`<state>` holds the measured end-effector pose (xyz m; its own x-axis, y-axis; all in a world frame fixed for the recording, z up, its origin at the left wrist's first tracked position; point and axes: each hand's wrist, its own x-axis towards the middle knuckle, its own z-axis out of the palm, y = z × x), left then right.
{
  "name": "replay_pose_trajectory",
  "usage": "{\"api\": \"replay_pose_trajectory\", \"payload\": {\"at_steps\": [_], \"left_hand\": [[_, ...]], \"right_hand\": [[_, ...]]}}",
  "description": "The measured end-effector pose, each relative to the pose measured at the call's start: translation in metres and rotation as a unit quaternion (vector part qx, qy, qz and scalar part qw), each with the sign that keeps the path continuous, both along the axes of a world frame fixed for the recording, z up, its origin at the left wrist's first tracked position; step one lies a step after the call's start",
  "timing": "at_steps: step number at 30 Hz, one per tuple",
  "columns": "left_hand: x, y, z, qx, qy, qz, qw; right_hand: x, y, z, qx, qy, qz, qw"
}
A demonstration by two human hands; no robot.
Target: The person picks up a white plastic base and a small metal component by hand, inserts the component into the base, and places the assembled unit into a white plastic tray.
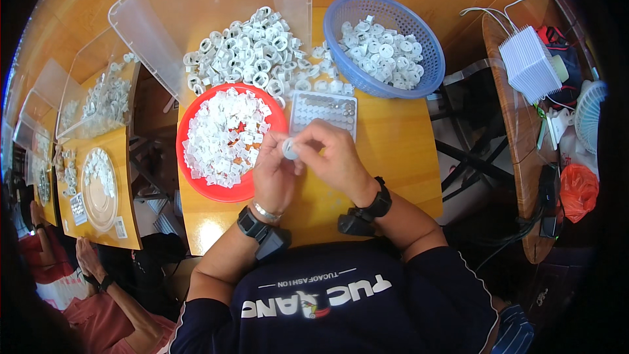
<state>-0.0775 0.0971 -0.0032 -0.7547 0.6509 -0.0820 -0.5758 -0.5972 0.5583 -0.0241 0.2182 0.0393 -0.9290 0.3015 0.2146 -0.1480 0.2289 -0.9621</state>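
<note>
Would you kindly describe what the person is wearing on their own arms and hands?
Both hands are bare. The left hand has a thin silver bracelet and a black strapped device on the forearm. The right hand has a matching black wrist device. Dark navy short sleeves, the right edged with white piping.

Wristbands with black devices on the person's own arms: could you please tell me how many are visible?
2: one wristband on the left wrist below the left hand, another wristband on the right wrist below the right hand.

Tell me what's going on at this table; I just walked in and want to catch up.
A person holds a small white round plastic part between both hands, the left hand and right hand meeting above the wooden table. Around them sit a red bowl of white square pieces, a loose pile of white ring parts, a blue basket of round parts and a grey tray.
</note>
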Motion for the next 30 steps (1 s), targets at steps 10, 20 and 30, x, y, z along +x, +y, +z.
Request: {"api": "replay_pose_trajectory", "payload": {"at_steps": [10,20,30], "left_hand": [[-0.002,-0.001,0.014,-0.021,0.071,-0.008,0.997],[-0.001,0.001,0.009,-0.073,0.081,-0.004,0.994],[0.003,-0.003,0.018,-0.219,0.243,0.026,0.945]], "right_hand": [[0.000,0.017,0.000,-0.205,-0.070,0.105,0.971],[0.001,0.017,0.002,-0.123,-0.077,0.050,0.988],[0.004,0.017,0.012,0.000,-0.053,0.013,0.998]]}}
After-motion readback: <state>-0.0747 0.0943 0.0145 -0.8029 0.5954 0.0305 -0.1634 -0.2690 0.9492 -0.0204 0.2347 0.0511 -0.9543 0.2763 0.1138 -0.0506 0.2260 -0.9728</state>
